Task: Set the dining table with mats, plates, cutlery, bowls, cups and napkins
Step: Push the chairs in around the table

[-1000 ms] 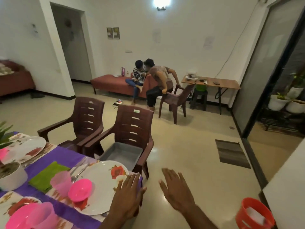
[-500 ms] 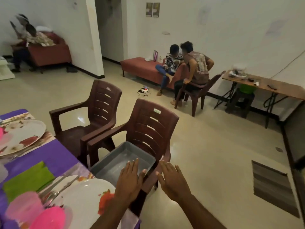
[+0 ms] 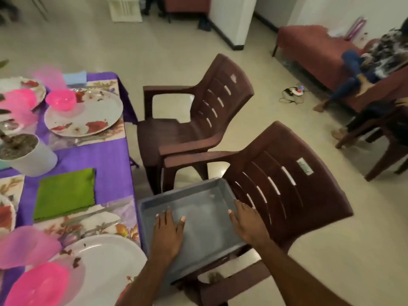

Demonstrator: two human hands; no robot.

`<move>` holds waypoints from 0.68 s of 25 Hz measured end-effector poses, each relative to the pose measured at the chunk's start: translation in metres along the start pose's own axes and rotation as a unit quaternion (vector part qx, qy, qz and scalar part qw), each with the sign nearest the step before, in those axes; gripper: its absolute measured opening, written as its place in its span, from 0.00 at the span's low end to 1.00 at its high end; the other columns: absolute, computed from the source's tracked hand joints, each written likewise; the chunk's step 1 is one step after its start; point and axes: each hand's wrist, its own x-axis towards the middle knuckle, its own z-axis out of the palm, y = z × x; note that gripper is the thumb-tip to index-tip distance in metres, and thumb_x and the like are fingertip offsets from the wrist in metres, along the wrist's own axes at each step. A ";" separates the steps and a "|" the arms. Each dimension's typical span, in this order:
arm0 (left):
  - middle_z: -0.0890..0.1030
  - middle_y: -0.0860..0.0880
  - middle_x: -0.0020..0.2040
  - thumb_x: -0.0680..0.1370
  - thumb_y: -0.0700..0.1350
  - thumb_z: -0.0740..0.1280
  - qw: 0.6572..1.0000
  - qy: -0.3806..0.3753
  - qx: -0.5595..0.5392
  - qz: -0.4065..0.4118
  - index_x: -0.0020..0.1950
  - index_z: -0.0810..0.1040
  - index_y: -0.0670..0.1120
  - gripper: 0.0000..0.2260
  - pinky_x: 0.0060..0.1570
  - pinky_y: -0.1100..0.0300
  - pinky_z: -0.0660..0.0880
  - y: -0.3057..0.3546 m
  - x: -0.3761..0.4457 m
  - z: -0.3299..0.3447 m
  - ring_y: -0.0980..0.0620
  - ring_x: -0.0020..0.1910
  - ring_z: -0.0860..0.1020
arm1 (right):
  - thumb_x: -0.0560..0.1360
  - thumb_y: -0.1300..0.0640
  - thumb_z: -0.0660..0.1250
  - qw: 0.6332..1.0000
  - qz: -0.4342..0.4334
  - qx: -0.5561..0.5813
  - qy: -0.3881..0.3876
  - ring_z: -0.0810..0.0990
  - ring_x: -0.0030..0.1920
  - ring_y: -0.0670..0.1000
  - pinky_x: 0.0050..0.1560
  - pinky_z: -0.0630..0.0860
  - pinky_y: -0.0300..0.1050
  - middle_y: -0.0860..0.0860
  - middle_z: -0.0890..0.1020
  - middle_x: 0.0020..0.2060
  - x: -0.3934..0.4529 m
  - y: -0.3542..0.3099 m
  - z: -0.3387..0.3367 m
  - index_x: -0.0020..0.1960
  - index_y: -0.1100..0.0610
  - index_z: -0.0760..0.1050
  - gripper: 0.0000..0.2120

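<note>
While the grey tray point(image 3: 198, 215) sits on a chair point(image 3: 287, 195), both hands point(image 3: 167, 235) point(image 3: 248, 224) lie flat inside, fingers spread, gripping nothing.

Two brown plastic armchairs stood side by side at the table's edge, the near chair point(image 3: 284, 188) carrying a shallow grey tray point(image 3: 198, 219) on its seat and the far chair point(image 3: 198, 115) bare. A white pot of soil point(image 3: 24, 153) sat on the purple tablecloth point(image 3: 106, 164). Beyond lay a red bench point(image 3: 313, 49) by the wall.
</note>
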 end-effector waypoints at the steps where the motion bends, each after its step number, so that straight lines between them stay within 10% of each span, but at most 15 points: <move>1: 0.56 0.43 0.82 0.83 0.63 0.52 0.999 0.009 -0.007 -0.035 0.83 0.53 0.44 0.34 0.79 0.45 0.52 -0.010 0.014 0.008 0.42 0.82 0.53 | 0.82 0.37 0.47 1.000 -0.001 0.009 -0.019 0.69 0.73 0.53 0.75 0.64 0.57 0.53 0.71 0.74 0.023 0.008 0.009 0.80 0.55 0.59 0.32; 8: 0.54 0.36 0.82 0.85 0.57 0.57 0.928 0.124 -0.104 -0.334 0.82 0.52 0.40 0.33 0.77 0.44 0.54 -0.085 0.100 0.067 0.36 0.80 0.55 | 0.82 0.45 0.58 0.988 0.087 0.060 -0.109 0.73 0.67 0.64 0.65 0.73 0.60 0.61 0.72 0.70 0.138 0.084 0.099 0.76 0.60 0.61 0.28; 17: 0.70 0.29 0.71 0.83 0.39 0.62 0.848 0.166 -0.150 -0.480 0.73 0.65 0.31 0.21 0.68 0.43 0.70 -0.139 0.124 0.096 0.30 0.68 0.72 | 0.81 0.60 0.61 0.972 0.175 0.078 -0.135 0.70 0.67 0.69 0.66 0.70 0.58 0.65 0.67 0.69 0.174 0.120 0.147 0.77 0.60 0.61 0.26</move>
